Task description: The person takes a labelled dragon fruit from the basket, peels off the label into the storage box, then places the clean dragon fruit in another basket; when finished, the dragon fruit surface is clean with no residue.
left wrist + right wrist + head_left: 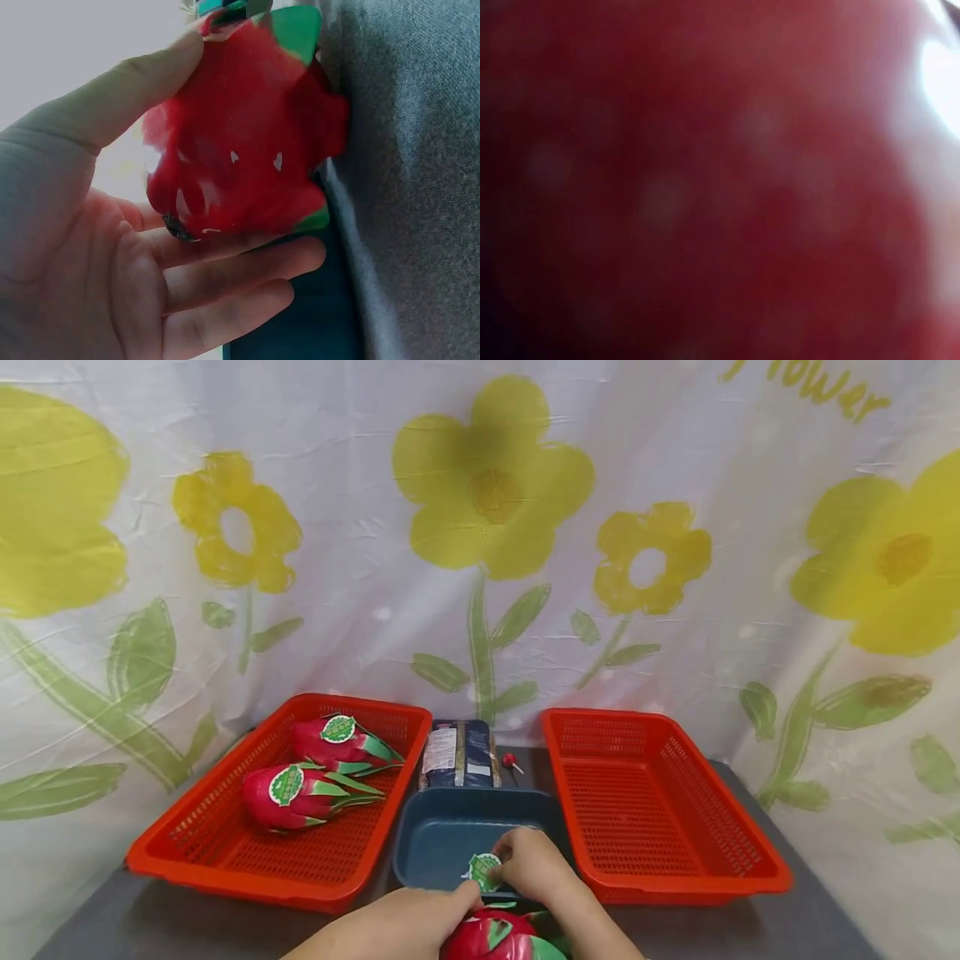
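Note:
My left hand (408, 920) grips a red dragon fruit (495, 937) with green-tipped scales, low at the front. In the left wrist view the thumb presses on top of the dragon fruit (240, 142) and the fingers reach beneath it. My right hand (534, 864) pinches a round green-and-white sticker (483, 870) just beyond the fruit, over the near side of a dark blue tray (420, 827). A blurred red surface (705, 187) fills most of the right wrist view, hiding that hand's fingers there.
A red basket (225, 887) on the left holds two dragon fruits (288, 795) bearing green stickers. Another red basket (697, 887) stands on the right. Behind the tray are a dark blue package (459, 752) and a small red lollipop (510, 761). A flower-printed curtain (345, 568) hangs behind.

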Demonstrator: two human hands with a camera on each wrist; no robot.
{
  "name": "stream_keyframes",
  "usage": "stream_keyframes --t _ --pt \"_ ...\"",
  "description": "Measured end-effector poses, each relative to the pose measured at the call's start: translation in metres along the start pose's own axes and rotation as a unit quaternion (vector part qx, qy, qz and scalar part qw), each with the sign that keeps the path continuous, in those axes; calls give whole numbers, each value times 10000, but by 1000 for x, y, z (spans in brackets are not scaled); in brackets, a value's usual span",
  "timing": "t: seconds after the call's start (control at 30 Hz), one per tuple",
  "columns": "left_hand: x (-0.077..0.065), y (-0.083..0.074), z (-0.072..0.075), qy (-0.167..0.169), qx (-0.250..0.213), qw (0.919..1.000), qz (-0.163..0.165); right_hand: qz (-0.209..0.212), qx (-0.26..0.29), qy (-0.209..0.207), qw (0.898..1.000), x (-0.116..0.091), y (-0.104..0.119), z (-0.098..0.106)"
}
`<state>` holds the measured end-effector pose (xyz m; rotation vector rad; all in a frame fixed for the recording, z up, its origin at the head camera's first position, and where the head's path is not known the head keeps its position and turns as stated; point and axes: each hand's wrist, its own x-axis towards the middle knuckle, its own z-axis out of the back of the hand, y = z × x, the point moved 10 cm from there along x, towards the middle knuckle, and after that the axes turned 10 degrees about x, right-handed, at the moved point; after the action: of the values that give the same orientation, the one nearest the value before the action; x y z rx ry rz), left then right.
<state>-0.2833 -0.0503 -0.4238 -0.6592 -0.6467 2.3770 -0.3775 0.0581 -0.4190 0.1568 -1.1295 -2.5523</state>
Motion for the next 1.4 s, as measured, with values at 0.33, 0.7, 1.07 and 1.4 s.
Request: stream_keyframes --t 0.33,0.7,1.07,1.4 --pt "2 -11 -4 -45 -92 9998 -189 -563 -483 -146 9971 -7 -17 4" --pt "-7 -7 -1 -102 -433 9990 6 -672 -853 -318 9936 -4 -7 4" --pt "-5 -13 8 -350 578 9970 -367 -263 -458 -110 9985 -15 30 31" --pt "-2 -31 -1 -181 1108 9914 -679 224 135 -1319 9909 -73 67 145"
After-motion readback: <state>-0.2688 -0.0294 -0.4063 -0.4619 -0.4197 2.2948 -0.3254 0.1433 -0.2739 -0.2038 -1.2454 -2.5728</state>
